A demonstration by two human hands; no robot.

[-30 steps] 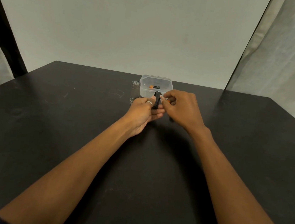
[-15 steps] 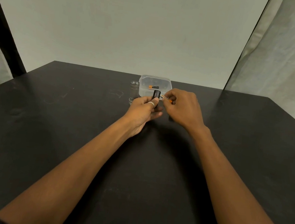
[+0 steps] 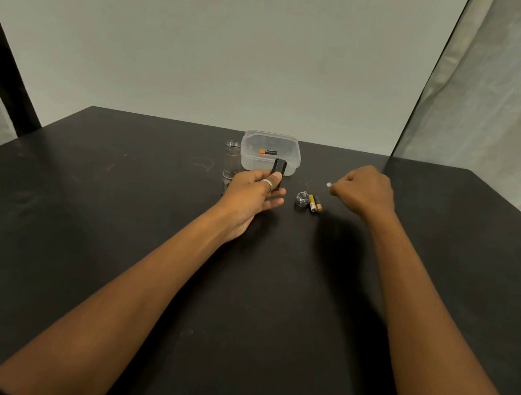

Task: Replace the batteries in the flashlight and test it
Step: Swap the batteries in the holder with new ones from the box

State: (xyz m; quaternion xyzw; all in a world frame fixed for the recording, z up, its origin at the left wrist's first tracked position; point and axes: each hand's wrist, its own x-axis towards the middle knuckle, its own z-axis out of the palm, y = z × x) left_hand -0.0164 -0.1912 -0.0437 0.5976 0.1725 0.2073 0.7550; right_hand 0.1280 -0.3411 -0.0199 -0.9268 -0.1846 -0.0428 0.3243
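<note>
A black worktop (image 3: 115, 245) stretches ahead of a person whose two bare forearms reach forward over it; the left hand (image 3: 253, 194), a ring (image 3: 267, 184) on its thumb, grips a short black holder (image 3: 279, 167) between thumb and curled fingers, its far end tilted up and away; the right hand (image 3: 366, 190) is held well apart to the right, above the worktop, fingers curled into a loose fist and pinching a small item (image 3: 329, 184), of which only a silvery tip shows at the thumb side; what it is cannot be told; between the hands, on the worktop, lie a round metal cap (image 3: 301, 199) with a spring on top and, just beside it on the right, two batteries (image 3: 313, 203) side by side and touching; the silver flashlight body (image 3: 231, 161) stands upright beyond the left hand, open end up, just left of a clear tub (image 3: 293, 162); one orange-and-black battery (image 3: 266, 152) lies in the tub; a pale wall (image 3: 238, 47) rises behind, with a light curtain (image 3: 511, 96) at the right.
</note>
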